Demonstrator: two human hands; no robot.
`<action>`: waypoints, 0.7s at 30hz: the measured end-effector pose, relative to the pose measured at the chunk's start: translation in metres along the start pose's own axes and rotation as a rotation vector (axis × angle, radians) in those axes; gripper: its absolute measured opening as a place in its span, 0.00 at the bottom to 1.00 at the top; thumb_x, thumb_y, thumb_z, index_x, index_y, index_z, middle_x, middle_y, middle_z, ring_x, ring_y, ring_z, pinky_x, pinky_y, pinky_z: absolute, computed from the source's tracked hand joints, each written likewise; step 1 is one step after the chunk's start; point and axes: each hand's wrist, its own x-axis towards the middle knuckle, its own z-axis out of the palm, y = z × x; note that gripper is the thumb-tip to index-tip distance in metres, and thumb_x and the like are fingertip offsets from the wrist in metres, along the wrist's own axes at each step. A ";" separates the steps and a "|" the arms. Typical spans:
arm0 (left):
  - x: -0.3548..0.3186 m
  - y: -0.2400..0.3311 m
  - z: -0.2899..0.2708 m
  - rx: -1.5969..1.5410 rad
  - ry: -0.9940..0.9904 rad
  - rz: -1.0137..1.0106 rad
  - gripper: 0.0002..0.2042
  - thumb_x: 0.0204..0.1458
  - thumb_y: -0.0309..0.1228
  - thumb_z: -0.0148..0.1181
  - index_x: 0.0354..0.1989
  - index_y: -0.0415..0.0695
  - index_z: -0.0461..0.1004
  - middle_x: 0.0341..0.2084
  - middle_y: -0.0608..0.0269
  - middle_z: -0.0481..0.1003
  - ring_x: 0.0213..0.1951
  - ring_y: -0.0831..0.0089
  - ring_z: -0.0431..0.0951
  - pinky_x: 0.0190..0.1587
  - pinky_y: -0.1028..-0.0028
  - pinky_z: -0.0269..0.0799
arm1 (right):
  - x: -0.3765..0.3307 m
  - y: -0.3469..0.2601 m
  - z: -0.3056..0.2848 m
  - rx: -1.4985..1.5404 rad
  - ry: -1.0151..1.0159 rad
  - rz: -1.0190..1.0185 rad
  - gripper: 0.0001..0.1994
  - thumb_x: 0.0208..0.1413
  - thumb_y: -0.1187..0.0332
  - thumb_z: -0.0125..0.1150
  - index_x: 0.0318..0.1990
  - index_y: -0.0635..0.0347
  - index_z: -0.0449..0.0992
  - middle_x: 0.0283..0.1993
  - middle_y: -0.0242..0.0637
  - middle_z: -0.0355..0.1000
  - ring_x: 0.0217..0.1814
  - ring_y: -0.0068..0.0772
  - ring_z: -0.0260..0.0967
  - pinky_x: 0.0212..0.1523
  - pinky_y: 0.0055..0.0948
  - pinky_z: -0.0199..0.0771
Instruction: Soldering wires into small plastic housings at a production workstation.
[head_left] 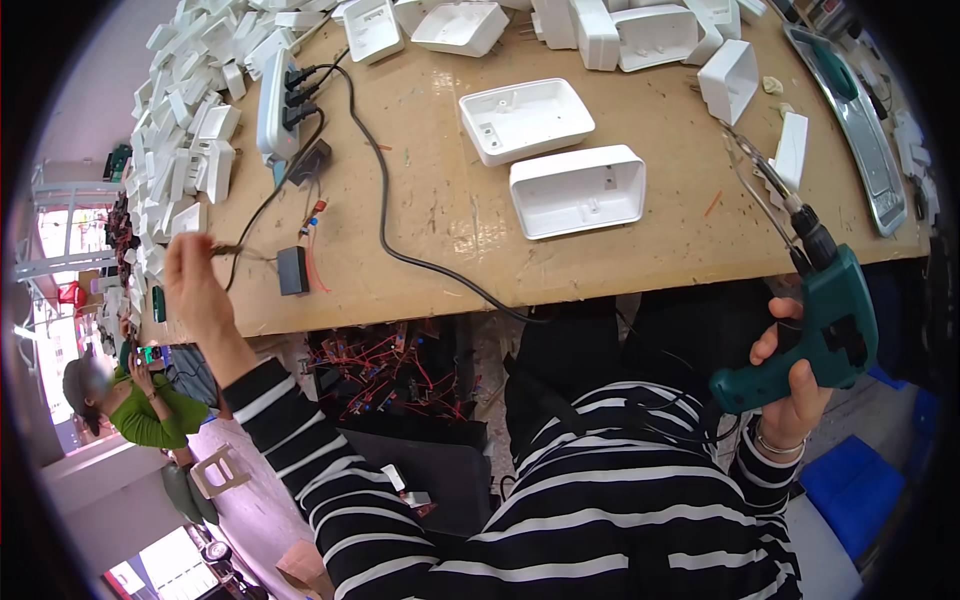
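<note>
My right hand (793, 385) grips a green soldering gun (838, 320) by its handle, its metal tip and thin feed tube angled up over the table's right side. At the left of the table my left hand (203, 300) has its fingers pinched together on a thin dark wire (252, 255). That wire appears to run to a small black box (292, 271) lying on the table; its end at the fingers is blurred. Red wires and a small red-and-blue part (316, 213) lie beside the box. Two white plastic housings (528, 118) (578, 195) sit open side up at the middle.
A power strip (272, 105) with black plugs stands at the left, its black cable (385, 200) curving across the cardboard-covered table (430, 290). White housings are heaped along the back and left. A metal tray (880, 185) lies far right. Below the edge, a bin holds red-wired parts (390, 365).
</note>
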 end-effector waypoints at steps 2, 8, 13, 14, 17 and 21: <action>-0.001 0.015 -0.005 -0.177 0.042 0.048 0.07 0.62 0.28 0.51 0.38 0.38 0.75 0.33 0.60 0.77 0.37 0.71 0.76 0.47 0.73 0.71 | 0.004 0.001 0.003 0.032 -0.031 0.017 0.33 0.57 0.60 0.61 0.64 0.68 0.54 0.56 0.54 0.65 0.38 0.29 0.70 0.35 0.23 0.74; -0.038 0.094 0.078 -0.487 -0.162 0.117 0.06 0.60 0.24 0.51 0.38 0.36 0.75 0.33 0.60 0.74 0.28 0.72 0.72 0.40 0.74 0.72 | 0.017 0.008 0.014 0.255 -0.116 0.088 0.38 0.57 0.58 0.62 0.67 0.67 0.49 0.59 0.57 0.63 0.39 0.30 0.69 0.35 0.24 0.73; -0.115 0.114 0.197 0.138 -0.631 0.252 0.07 0.49 0.15 0.56 0.36 0.36 0.77 0.30 0.60 0.73 0.24 0.76 0.69 0.27 0.80 0.65 | 0.038 0.016 0.045 0.673 -0.269 0.247 0.38 0.58 0.58 0.60 0.69 0.63 0.46 0.70 0.57 0.49 0.61 0.43 0.65 0.48 0.33 0.77; -0.127 0.116 0.212 0.174 -0.685 0.262 0.08 0.47 0.15 0.59 0.36 0.36 0.77 0.28 0.60 0.74 0.23 0.76 0.69 0.25 0.80 0.64 | 0.043 0.019 0.052 0.669 -0.258 0.244 0.38 0.58 0.58 0.60 0.69 0.63 0.46 0.70 0.57 0.49 0.61 0.43 0.65 0.48 0.33 0.77; -0.143 0.114 0.238 0.125 -0.736 0.319 0.08 0.46 0.17 0.62 0.35 0.38 0.77 0.26 0.62 0.72 0.22 0.76 0.68 0.23 0.79 0.62 | 0.055 0.025 0.073 0.646 -0.287 0.291 0.38 0.59 0.57 0.58 0.69 0.63 0.46 0.71 0.55 0.45 0.70 0.49 0.53 0.57 0.38 0.73; -0.157 0.108 0.253 0.048 -0.748 0.191 0.05 0.51 0.15 0.58 0.36 0.35 0.77 0.30 0.64 0.72 0.24 0.84 0.68 0.25 0.84 0.59 | 0.062 0.031 0.086 0.650 -0.240 0.323 0.37 0.59 0.57 0.58 0.69 0.64 0.47 0.71 0.53 0.48 0.72 0.50 0.50 0.65 0.37 0.62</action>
